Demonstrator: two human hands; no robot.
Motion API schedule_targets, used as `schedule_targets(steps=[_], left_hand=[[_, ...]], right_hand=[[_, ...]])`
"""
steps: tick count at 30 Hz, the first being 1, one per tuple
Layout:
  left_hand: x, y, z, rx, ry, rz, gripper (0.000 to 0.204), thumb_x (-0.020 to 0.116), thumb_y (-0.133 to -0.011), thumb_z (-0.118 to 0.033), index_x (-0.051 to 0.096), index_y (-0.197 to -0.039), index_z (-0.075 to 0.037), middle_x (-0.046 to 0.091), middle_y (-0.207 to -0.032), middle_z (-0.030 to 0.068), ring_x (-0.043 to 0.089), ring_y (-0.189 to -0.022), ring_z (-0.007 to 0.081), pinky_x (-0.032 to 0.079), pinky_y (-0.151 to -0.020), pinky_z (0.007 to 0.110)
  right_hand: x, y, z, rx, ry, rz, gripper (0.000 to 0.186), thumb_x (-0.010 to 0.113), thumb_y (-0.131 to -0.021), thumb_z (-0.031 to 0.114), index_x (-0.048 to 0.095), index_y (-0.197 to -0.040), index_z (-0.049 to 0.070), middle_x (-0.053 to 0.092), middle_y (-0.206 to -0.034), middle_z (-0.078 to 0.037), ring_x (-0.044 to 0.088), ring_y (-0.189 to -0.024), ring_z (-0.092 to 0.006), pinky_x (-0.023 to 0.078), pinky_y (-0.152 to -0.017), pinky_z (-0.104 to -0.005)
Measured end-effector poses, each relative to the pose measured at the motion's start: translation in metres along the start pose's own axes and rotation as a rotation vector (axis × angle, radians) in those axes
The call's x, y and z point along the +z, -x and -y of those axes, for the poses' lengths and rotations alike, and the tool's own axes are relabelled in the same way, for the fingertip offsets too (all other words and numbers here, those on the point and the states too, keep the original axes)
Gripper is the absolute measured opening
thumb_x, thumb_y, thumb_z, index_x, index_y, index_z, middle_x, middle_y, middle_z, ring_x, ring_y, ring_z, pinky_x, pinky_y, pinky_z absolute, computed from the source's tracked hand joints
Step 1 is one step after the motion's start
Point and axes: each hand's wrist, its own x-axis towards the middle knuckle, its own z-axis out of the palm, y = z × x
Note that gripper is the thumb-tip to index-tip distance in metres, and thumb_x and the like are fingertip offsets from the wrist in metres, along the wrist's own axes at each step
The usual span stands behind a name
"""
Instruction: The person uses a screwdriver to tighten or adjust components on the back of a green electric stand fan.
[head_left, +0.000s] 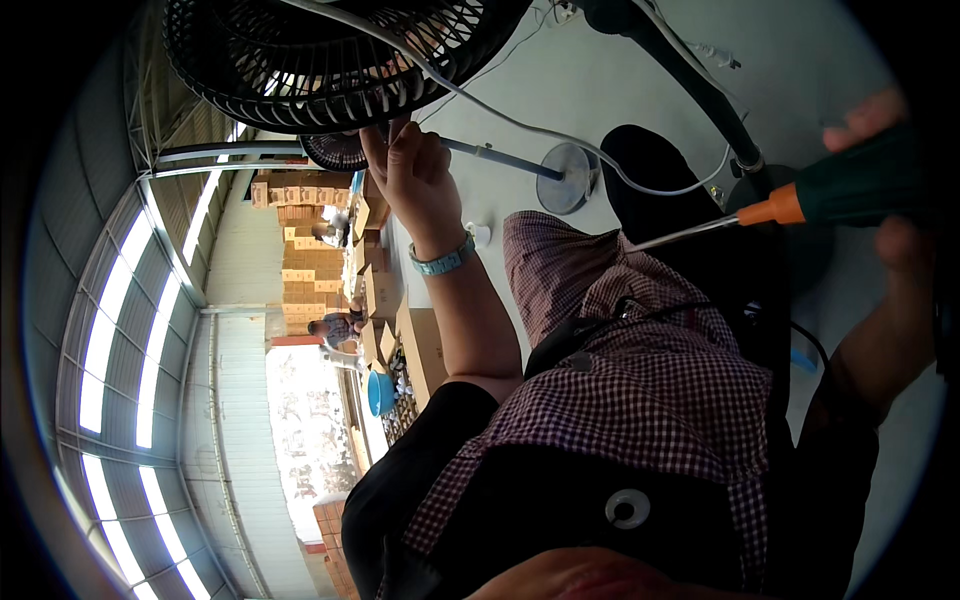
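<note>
My left hand [420,190], wearing a watch with a light blue band, is raised to the lower rim of a black fan grille [300,112]. Its fingers are curled, with the fingertips at the rim partly hidden by the grille. On the right side my right hand [905,250] grips a screwdriver [860,185] with a dark green handle and an orange collar. The bare metal shaft points left, over my checked apron [640,390], well away from the grille. Much of the right hand is lost in shadow at the picture's edge.
A white cable [560,140] loops in front of the grille toward a dark stand pole [690,75]. Behind my left hand stands another fan on a round base [568,180]. Cardboard boxes [425,340], a blue basin [380,393] and two people are farther left.
</note>
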Motion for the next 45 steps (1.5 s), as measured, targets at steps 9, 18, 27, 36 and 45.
schedule_targets(steps=[9, 18, 27, 36, 45], left_hand=[[0.001, -0.001, 0.006, 0.059, -0.154, -0.144, 0.02, 0.058, -0.093, -0.013, 0.054, -0.112, -0.012, 0.064, -0.091, 0.003, 0.028, -0.047, 0.0004, 0.019, -0.038, 0.015], [0.01, 0.0, 0.008, 0.071, -0.19, -0.173, 0.016, 0.06, -0.09, -0.012, 0.052, -0.104, -0.013, 0.062, -0.086, 0.0, 0.029, -0.046, 0.001, 0.02, -0.038, 0.015], [0.018, -0.001, 0.005, 0.052, -0.171, -0.194, 0.019, 0.063, -0.088, -0.011, 0.052, -0.104, -0.013, 0.056, -0.081, -0.0032, 0.03, -0.047, 0.0016, 0.021, -0.039, 0.017], [0.007, 0.0, 0.01, 0.044, -0.126, -0.104, 0.052, 0.064, -0.089, -0.006, 0.038, -0.134, -0.01, 0.064, -0.094, 0.0024, 0.037, -0.054, -0.0013, 0.024, -0.043, 0.016], [0.027, -0.005, 0.003, 0.073, -0.137, -0.166, 0.043, 0.065, -0.088, -0.006, 0.044, -0.126, -0.009, 0.058, -0.086, -0.0009, 0.032, -0.049, -0.001, 0.022, -0.041, 0.016]], right_hand=[[0.037, 0.012, 0.021, -0.076, 0.041, -0.026, 0.052, 0.061, -0.083, 0.021, 0.05, -0.128, -0.002, 0.059, -0.11, -0.011, 0.058, -0.084, -0.0132, 0.048, -0.078, -0.0259], [0.046, 0.008, 0.028, -0.111, 0.065, -0.048, 0.052, 0.065, -0.082, 0.022, 0.052, -0.126, -0.003, 0.061, -0.106, -0.01, 0.06, -0.081, -0.0134, 0.05, -0.076, -0.0248], [0.05, 0.001, 0.039, -0.159, 0.107, -0.066, 0.052, 0.07, -0.081, 0.022, 0.054, -0.123, -0.003, 0.063, -0.102, -0.01, 0.062, -0.079, -0.0136, 0.051, -0.073, -0.0237], [0.055, -0.017, 0.042, -0.251, 0.142, -0.045, 0.052, 0.075, -0.08, 0.022, 0.055, -0.12, -0.004, 0.064, -0.099, -0.01, 0.064, -0.077, -0.0139, 0.053, -0.071, -0.0226], [0.041, -0.049, 0.051, -0.272, 0.241, -0.063, 0.049, 0.079, -0.081, 0.022, 0.058, -0.116, -0.005, 0.066, -0.096, -0.009, 0.066, -0.076, -0.0142, 0.054, -0.069, -0.022]])
